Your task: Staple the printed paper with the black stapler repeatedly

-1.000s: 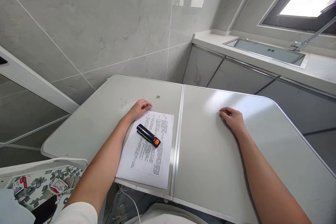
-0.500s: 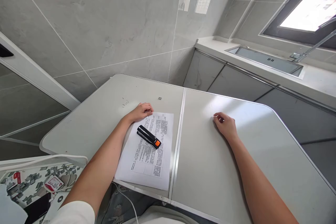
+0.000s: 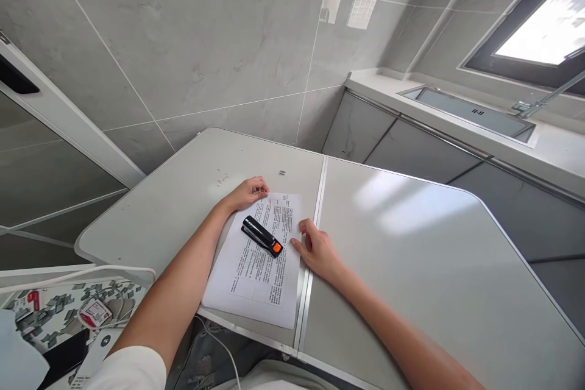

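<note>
A black stapler with an orange end [image 3: 262, 236] lies slantwise on a printed sheet of paper [image 3: 249, 304], which may be more than one sheet. At the paper's far left corner, my left hand [image 3: 248, 193] has its fingers closed on the edge. My right hand [image 3: 320, 253] reaches the paper's right edge, thumb and forefinger apart and pointing at the stapler, with nothing between them. A small gap separates those fingertips from the stapler's orange end. Beyond the paper lies a small pair of staple strips [image 3: 282, 173].
The light grey folding table [image 3: 402, 280] has a metal seam down its middle. Tiny loose staples or marks [image 3: 222, 180] show at its far left. A side surface with a cable and a red-white box [image 3: 95, 313] is at lower left. A counter with a sink [image 3: 470, 111] stands behind right.
My right hand has moved left across the table from the right half to the paper's edge, its fingers opening. My left hand, the paper and the stapler stay put; the view shifts slightly.
</note>
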Action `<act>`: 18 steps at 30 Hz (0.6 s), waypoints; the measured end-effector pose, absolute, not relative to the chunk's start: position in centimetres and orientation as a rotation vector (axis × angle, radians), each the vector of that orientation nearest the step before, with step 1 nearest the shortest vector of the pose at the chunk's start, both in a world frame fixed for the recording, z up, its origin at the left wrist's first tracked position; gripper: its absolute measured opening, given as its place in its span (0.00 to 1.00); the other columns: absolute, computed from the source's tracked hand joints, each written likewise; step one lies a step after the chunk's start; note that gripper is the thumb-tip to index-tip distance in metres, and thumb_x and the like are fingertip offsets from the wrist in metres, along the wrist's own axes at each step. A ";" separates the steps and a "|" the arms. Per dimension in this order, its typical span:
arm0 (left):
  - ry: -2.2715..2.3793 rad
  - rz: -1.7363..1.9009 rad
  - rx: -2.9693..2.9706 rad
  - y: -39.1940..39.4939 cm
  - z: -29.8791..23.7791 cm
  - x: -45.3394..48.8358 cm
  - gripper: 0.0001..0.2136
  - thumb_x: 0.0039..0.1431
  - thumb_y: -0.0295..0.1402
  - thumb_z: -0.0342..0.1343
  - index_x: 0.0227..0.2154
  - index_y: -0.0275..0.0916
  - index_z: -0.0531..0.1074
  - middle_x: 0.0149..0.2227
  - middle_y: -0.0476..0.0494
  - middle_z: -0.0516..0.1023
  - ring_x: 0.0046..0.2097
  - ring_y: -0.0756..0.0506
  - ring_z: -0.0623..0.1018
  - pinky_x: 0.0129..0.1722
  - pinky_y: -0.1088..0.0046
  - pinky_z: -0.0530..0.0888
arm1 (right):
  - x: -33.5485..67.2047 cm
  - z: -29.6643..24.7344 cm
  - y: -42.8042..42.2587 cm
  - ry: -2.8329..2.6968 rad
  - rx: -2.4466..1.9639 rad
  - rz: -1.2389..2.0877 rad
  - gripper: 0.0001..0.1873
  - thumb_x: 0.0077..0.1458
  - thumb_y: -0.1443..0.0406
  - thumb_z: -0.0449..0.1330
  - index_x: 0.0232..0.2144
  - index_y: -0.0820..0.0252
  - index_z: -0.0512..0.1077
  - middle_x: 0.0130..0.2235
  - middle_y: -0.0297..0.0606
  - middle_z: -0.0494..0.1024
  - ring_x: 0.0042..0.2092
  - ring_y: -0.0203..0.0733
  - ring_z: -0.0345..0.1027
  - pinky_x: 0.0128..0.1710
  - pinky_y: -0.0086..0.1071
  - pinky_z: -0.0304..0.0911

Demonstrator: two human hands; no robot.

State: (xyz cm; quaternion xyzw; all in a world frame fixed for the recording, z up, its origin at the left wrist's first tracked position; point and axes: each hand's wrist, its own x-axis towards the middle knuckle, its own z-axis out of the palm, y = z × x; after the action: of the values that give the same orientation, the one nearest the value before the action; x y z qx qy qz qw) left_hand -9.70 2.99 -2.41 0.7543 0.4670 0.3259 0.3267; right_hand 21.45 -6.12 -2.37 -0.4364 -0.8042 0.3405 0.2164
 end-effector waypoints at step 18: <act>1.374 0.890 1.970 2.9 -1.9 -9.3 0.11 0.65 0.41 0.57 0.37 0.40 0.80 0.37 0.46 0.75 0.36 0.48 0.71 0.37 0.70 0.67 | 22.2 -1.3 -8.0 -2.140 -1.362 0.987 0.12 0.68 0.66 0.44 0.36 0.54 0.66 0.31 0.34 0.75 0.31 0.42 0.65 0.32 0.31 0.52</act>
State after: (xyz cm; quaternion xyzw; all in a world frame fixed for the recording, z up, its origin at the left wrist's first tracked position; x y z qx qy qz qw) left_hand -9.27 2.85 -1.87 0.7371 0.5138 0.3328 0.2861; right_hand 22.22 -7.96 -1.32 -0.4893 -0.7690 0.3548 0.2082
